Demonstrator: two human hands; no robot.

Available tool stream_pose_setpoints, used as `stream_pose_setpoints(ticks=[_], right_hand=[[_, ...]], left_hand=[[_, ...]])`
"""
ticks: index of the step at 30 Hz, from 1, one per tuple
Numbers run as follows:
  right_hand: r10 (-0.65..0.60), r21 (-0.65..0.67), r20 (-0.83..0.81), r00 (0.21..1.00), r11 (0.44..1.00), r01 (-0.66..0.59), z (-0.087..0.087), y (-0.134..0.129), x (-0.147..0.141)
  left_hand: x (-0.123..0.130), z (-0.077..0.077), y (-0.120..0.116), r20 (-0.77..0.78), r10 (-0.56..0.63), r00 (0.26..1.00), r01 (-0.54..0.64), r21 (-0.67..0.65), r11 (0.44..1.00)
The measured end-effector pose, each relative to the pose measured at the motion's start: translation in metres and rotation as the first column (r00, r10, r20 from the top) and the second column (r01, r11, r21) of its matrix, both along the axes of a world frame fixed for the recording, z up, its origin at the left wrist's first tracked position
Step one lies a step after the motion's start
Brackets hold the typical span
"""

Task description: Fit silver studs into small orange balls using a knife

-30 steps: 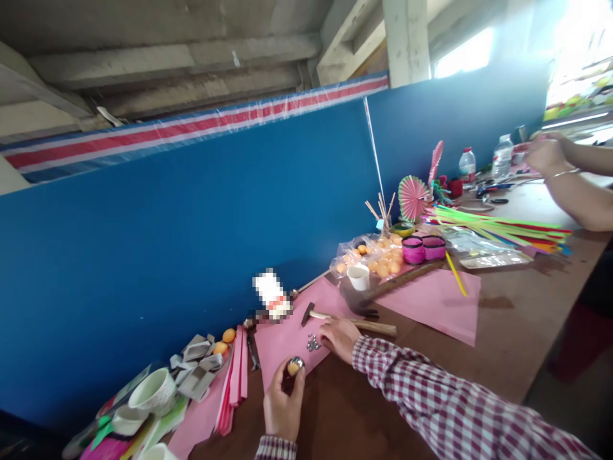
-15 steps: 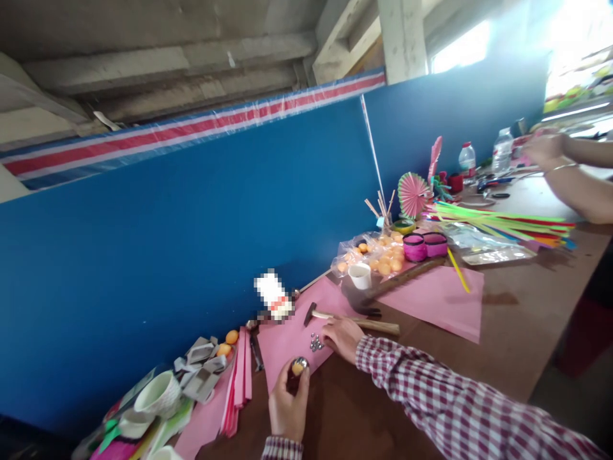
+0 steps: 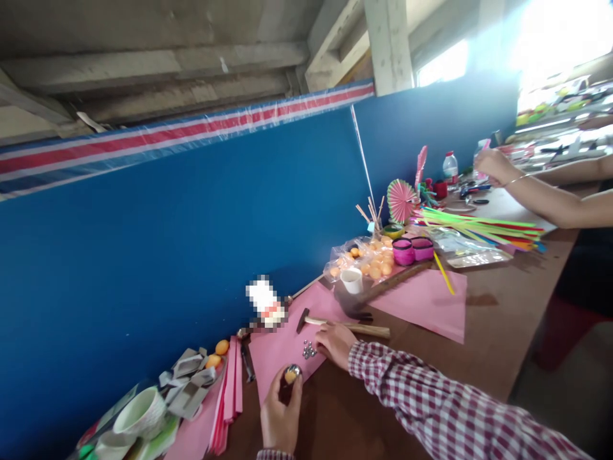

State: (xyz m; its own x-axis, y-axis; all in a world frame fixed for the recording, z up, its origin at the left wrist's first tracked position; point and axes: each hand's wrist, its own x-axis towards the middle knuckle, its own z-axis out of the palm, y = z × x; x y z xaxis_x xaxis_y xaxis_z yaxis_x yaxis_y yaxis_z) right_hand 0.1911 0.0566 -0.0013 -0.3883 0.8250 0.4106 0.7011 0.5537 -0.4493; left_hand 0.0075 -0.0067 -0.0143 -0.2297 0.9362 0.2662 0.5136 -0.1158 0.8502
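Near the bottom centre, my left hand (image 3: 281, 412) pinches a small round metallic object (image 3: 292, 374) that looks yellowish inside. To its right, my right hand (image 3: 336, 343) rests with bent fingers at the edge of a small heap of shiny metal pieces (image 3: 309, 349) on pink paper (image 3: 272, 354). Its fingertips are too small to tell whether they hold a piece. Just beyond that hand lies a hammer (image 3: 354, 326) with a wooden handle and a dark head.
Orange balls in clear plastic (image 3: 378, 259), a white cup (image 3: 352, 280) and a larger dark-headed tool (image 3: 397, 285) lie behind. Grey pieces (image 3: 189, 390) and bowls (image 3: 141, 412) stand left. Colourful strips (image 3: 483, 225) and another person's arms (image 3: 541, 195) are at right.
The whole view has shifted a little, so the table things appear further left. The other person's hand has moved left, near the bottles. My hands keep nearly the same pose.
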Motion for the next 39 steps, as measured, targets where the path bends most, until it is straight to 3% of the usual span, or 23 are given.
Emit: stream_pose_setpoints(ticks=[9, 16, 20, 26, 28, 31, 35, 39], right_hand=[[0.019, 0.08, -0.048, 0.999, 0.997, -0.015, -0.007, 0.004, -0.006], [0.061, 0.071, -0.121, 0.991, 0.996, -0.053, -0.005, -0.005, -0.015], [0.103, 0.013, -0.258, 0.961, 0.995, -0.103, -0.006, -0.013, -0.021], [0.132, -0.169, -0.52, 0.844, 0.953, -0.253, -0.004, -0.02, -0.027], [0.092, -0.234, -0.581, 0.809, 0.933, -0.274, -0.005, -0.018, -0.026], [0.013, -0.341, -0.661, 0.75, 0.886, -0.315, -0.006, -0.013, -0.025], [-0.079, -0.42, -0.754, 0.652, 0.821, -0.387, -0.007, -0.009, -0.025], [-0.065, -0.409, -0.742, 0.667, 0.832, -0.375, -0.005, -0.009, -0.024]], left_hand=[[-0.006, -0.001, 0.002, 0.022, -0.01, 1.0, 0.01, -0.001, 1.0], [-0.005, 0.002, 0.001, 0.027, -0.03, 0.999, 0.03, -0.002, 1.0], [-0.005, -0.002, 0.002, 0.042, 0.002, 0.999, -0.003, 0.036, 0.999], [-0.004, -0.002, 0.0, 0.035, 0.016, 0.999, -0.017, 0.048, 0.999], [-0.004, -0.002, -0.001, 0.083, 0.043, 0.996, -0.049, 0.074, 0.996], [-0.006, -0.003, -0.001, 0.194, -0.021, 0.981, 0.005, 0.085, 0.996], [-0.008, -0.005, 0.001, 0.433, -0.053, 0.9, 0.021, 0.078, 0.997], [-0.004, -0.004, 0.001, 0.506, -0.085, 0.858, 0.067, 0.053, 0.996]])
